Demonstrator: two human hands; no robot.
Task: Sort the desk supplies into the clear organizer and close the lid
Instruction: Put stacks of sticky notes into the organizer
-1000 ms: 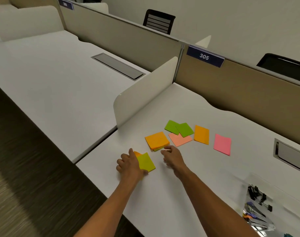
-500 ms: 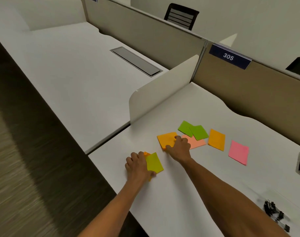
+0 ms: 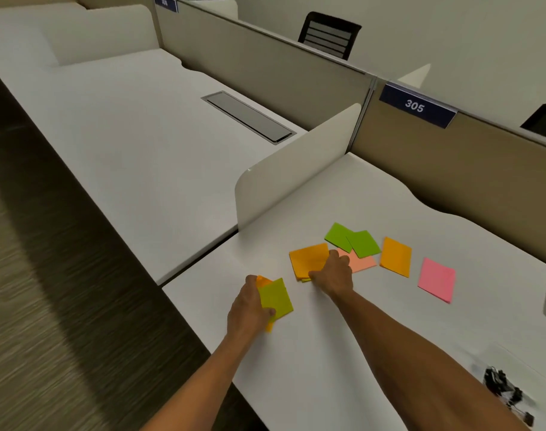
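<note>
Left hand [image 3: 249,309] fingers are pinching a small stack of sticky notes [image 3: 276,298], green on top, near the tabletop's [image 3: 343,353] front-left corner. Right hand [image 3: 332,273] fingers are curling onto an orange pile [image 3: 307,259], hiding its right edge. Binder clips [image 3: 503,388] are blurring near the right edge; whether the organizer contains them cannot be told.

Sticky notes lie on a white desk [image 3: 343,353]: an orange stack [image 3: 307,259], two overlapping green notes [image 3: 352,241], a salmon note [image 3: 363,262] beneath them, an orange note [image 3: 396,256], and a pink note [image 3: 436,283] farthest right. A lime-topped stack [image 3: 276,298] sits nearer. Black binder clips [image 3: 503,388] cluster at lower right.
</note>
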